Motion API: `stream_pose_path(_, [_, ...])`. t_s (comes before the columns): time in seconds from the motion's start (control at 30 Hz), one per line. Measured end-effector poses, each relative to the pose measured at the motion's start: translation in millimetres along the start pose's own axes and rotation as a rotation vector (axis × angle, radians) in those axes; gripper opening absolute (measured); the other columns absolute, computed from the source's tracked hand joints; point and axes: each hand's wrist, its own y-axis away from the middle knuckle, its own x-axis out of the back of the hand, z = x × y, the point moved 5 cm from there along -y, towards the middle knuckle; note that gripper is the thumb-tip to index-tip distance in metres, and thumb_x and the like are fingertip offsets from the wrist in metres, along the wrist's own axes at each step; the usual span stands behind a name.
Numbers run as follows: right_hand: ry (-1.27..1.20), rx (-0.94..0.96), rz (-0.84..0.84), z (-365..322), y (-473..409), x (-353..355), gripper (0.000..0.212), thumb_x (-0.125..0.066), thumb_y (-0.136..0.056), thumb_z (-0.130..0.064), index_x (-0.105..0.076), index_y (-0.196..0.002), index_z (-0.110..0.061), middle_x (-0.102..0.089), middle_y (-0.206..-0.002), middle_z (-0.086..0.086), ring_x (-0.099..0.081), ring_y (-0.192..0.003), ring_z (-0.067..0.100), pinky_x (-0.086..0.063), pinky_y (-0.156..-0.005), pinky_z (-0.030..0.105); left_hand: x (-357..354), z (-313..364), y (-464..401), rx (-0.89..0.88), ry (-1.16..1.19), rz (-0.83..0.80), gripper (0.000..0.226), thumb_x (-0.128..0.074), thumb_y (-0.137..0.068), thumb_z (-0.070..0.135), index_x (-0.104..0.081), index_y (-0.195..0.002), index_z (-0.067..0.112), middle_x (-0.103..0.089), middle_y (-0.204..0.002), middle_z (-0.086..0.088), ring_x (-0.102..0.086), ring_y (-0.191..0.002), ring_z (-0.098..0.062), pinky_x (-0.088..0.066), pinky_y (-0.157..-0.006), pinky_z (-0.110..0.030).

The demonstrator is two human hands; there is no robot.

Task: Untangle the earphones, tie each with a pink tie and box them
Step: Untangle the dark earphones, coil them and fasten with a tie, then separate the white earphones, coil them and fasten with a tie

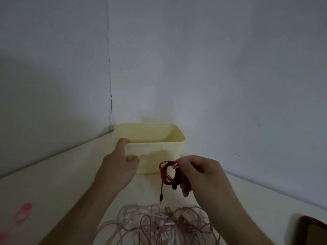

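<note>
Head view, read from the left edge inward: loose pink ties lay blurred at the lower left of the frame on the pale table, soft flat loops not yet used. Right of them the left hand gripped the near left corner of the yellow box, thumb hooked over the rim and fingers curled against the wall. It was a rounded, smooth plastic tub at frame centre, and what could be seen of its inside looked empty. Just right of the box the right hand pinched a coiled dark red earphone by its bundle, a pink tie wrapped round the top of the coil and the plug hanging free below. That set seemed finished (untangled, coiled and tied) and only needed dropping into the box. Along the bottom centre sprawled the pale pink tangle, thin glossy cords looped over one another with small white buds among them; most of the job appeared to remain there. A dark brown object sat at the lower right, too cropped to identify.
</note>
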Motion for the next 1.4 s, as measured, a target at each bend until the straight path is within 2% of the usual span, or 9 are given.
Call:
stream_pose_path(0.07, [-0.198,-0.077,0.009,3,-1,3,0.031,-0.061,-0.106,-0.018,-0.079,-0.085,-0.004,-0.070,-0.065,0.012,-0.065,-0.058,0.023,-0.059,-0.064,0.037,1,0,4,-0.067,-0.030,0.095,0.013,-0.061,-0.098,0.037,-0.054,-0.106,0.031,-0.067,-0.072,0.005,-0.061,-0.066,-0.010,-0.049,-0.061,-0.031])
stream_pose_path(0.23, [-0.479,-0.110,0.086,-8,-8,8,0.024,-0.063,-0.103,-0.007,-0.074,-0.091,0.010,-0.076,-0.082,0.028,-0.073,-0.069,0.032,-0.066,-0.067,0.032,-1,-13,30,-0.159,0.073,0.167,0.022,-0.069,-0.096,0.039,-0.056,-0.082,0.027,-0.072,-0.067,0.013,-0.065,-0.062,-0.002,-0.050,-0.057,-0.027])
stream_pose_path(0.4, [-0.244,-0.023,0.106,-36,-38,-31,0.013,-0.066,-0.101,-0.008,-0.076,-0.092,-0.004,-0.080,-0.078,0.011,-0.081,-0.072,0.027,-0.067,-0.078,0.046,-3,-14,48,-0.191,0.162,0.150,0.015,-0.072,-0.092,0.039,-0.061,-0.086,0.032,-0.074,-0.074,0.020,-0.069,-0.071,0.004,-0.055,-0.067,-0.029])
stream_pose_path(0.53, [-0.133,-0.093,0.014,-35,-67,-73,0.014,-0.065,-0.103,-0.017,-0.075,-0.094,-0.010,-0.081,-0.080,0.006,-0.081,-0.071,0.020,-0.067,-0.074,0.039,-4,-13,56,-0.202,0.176,0.145,0.011,-0.070,-0.092,0.044,-0.062,-0.089,0.037,-0.069,-0.080,0.034,-0.069,-0.073,0.004,-0.057,-0.067,-0.031])
stream_pose_path(0.7, [0.092,-0.119,-0.121,-23,-86,-96,0.013,-0.064,-0.081,-0.010,-0.072,-0.083,-0.001,-0.078,-0.079,0.013,-0.078,-0.078,0.035,-0.062,-0.080,0.065,-5,-18,54,-0.214,0.189,0.163,0.013,-0.072,-0.092,0.040,-0.060,-0.091,0.039,-0.071,-0.077,0.026,-0.067,-0.073,0.003,-0.057,-0.068,-0.032])
stream_pose_path(0.9, [0.026,0.029,-0.019,-36,-59,-68,0.034,-0.051,-0.087,0.012,-0.077,-0.089,-0.009,-0.079,-0.086,0.008,-0.079,-0.082,0.022,-0.067,-0.078,0.037,-2,-15,50,-0.241,0.188,0.164,0.006,-0.068,-0.096,0.043,-0.062,-0.097,0.042,-0.071,-0.077,0.024,-0.067,-0.076,0.008,-0.051,-0.063,-0.014])
stream_pose_path(1.1, [0.011,0.033,-0.025,-19,-14,-16,0.031,-0.045,-0.089,0.019,-0.070,-0.093,0.001,-0.076,-0.081,0.016,-0.071,-0.069,0.024,-0.060,-0.067,0.039,-3,-15,39,-0.207,0.174,0.150,0.029,-0.063,-0.100,0.035,-0.058,-0.127,0.041,-0.074,-0.091,0.017,-0.066,-0.081,0.000,-0.046,-0.068,-0.018])
stream_pose_path(1.27, [0.344,-0.116,-0.243,8,1,3,0.036,-0.044,-0.092,0.013,-0.073,-0.094,-0.008,-0.079,-0.083,0.009,-0.077,-0.073,0.026,-0.064,-0.074,0.048,-10,-13,45,-0.239,0.245,0.062,0.061,-0.063,-0.099,0.025,-0.039,-0.154,0.039,-0.070,-0.102,0.022,-0.064,-0.096,0.005,-0.047,-0.082,-0.015])
stream_pose_path(1.4, [0.714,-0.088,-0.563,7,19,-3,0.017,-0.065,-0.095,-0.014,-0.078,-0.088,-0.022,-0.079,-0.079,-0.008,-0.074,-0.074,0.007,-0.059,-0.070,0.028,-8,-5,62,-0.348,0.265,0.090,0.051,-0.064,-0.096,0.014,-0.052,-0.140,0.038,-0.068,-0.102,0.017,-0.065,-0.095,-0.003,-0.050,-0.084,-0.020])
